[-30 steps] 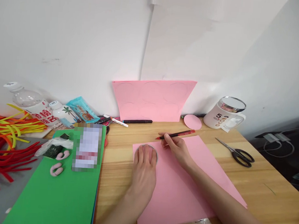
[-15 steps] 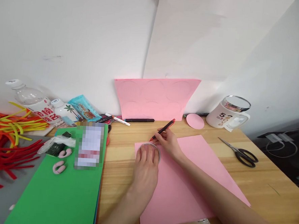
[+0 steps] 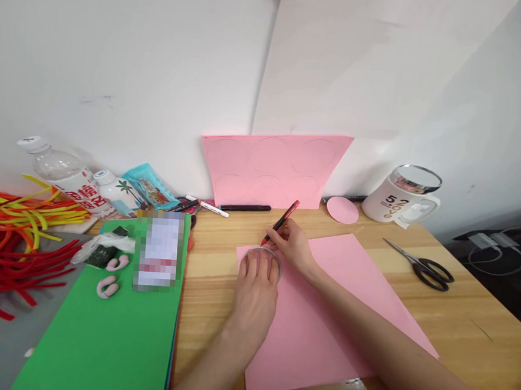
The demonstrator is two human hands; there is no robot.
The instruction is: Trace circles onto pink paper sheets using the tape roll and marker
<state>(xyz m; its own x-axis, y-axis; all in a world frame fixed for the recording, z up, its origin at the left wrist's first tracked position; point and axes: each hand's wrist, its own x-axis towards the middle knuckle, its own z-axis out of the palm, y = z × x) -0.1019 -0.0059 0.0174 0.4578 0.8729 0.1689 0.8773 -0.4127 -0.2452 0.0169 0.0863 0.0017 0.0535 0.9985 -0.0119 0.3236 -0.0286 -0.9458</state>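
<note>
Pink paper [image 3: 324, 305] lies flat on the wooden worktop [image 3: 455, 324] in the lower middle of the frame, and both hands work at its upper left corner. The left hand [image 3: 257, 289] presses flat, fingers spread, on a round clear lid [image 3: 263, 261] that sits on that corner of the sheet; its grip is open, palm down on the lid. The right hand [image 3: 293, 245], just beside it to the right, has its grip closed around a red pen [image 3: 280, 222], whose tip points down to the paper at the lid's upper edge while the other end tilts up and to the right.

Behind them a second pink sheet [image 3: 275, 169] leans against the wall, with faint circles drawn on it. A pink paper circle [image 3: 342, 210] lies to its right, near a white mug [image 3: 401, 200]. Scissors [image 3: 424, 265] rest at the right of the frame, well apart from the hands. At the left lie green paper [image 3: 101, 338], red and yellow pipe cleaners [image 3: 15, 239], two plastic bottles [image 3: 67, 177] and a few markers [image 3: 224, 207].
</note>
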